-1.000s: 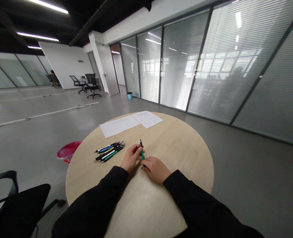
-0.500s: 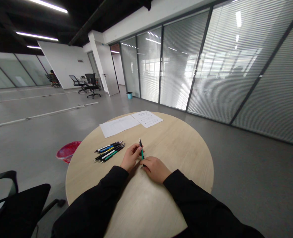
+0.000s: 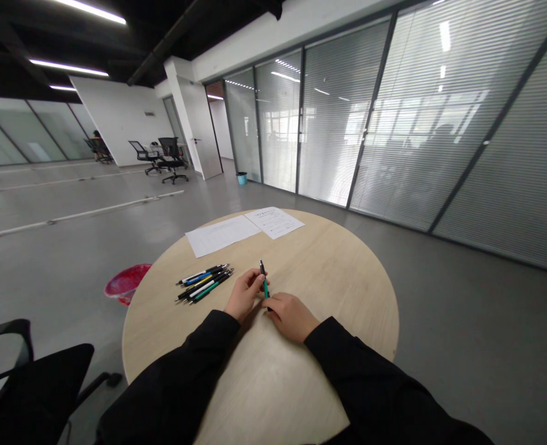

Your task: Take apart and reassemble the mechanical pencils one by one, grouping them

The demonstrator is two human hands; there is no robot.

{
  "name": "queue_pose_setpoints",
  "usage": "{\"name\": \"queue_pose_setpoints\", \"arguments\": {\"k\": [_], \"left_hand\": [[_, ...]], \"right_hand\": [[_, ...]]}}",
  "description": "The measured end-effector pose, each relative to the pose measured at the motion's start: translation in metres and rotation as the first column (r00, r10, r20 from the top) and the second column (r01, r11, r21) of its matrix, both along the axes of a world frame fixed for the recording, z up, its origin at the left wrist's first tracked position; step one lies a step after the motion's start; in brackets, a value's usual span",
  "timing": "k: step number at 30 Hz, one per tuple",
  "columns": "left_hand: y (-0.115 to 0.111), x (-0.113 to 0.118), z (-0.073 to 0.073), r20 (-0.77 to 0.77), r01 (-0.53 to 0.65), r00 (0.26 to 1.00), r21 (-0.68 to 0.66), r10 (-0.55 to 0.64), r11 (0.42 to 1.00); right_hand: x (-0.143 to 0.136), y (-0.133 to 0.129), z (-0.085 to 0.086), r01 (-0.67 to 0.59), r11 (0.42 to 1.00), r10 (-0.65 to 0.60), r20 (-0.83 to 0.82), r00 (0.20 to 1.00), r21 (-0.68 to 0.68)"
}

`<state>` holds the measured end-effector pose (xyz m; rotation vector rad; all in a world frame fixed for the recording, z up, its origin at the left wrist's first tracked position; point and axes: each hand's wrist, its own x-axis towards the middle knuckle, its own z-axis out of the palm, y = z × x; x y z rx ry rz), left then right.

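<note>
The green and black pen (image 3: 266,287) is near the centre of the frame, a little below the middle, held between the two hands over the round table (image 3: 347,284). Its long axis is steep: the narrow upper end points to the top of the frame and leans slightly left, while the lower end goes down and slightly right. The left hand (image 3: 245,295) has its thumb and fingers clamped on the pen around its middle part. The right hand (image 3: 294,316) has its fingertips together at the lower end, which they partly cover, so I cannot tell exactly how they grip it. Whether this end touches the table is also hard to see. At centre left lies a pile of pens (image 3: 204,284), partly overlapping. The print on the papers (image 3: 275,224) above is too small to read, and the chair (image 3: 36,389) is cut off at lower left.
</note>
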<state>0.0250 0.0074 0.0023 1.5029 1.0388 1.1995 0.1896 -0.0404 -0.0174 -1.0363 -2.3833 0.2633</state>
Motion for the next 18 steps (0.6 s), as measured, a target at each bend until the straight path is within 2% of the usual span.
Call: {"name": "queue_pose_setpoints", "arguments": {"k": [18], "left_hand": [[-0.0003,-0.0002,0.0035,-0.012,-0.018,1.000,0.018,0.018,1.000]], "right_hand": [[0.0005,-0.0014,0.0011,0.014,1.000,-0.014,0.010,1.000,0.008]]}}
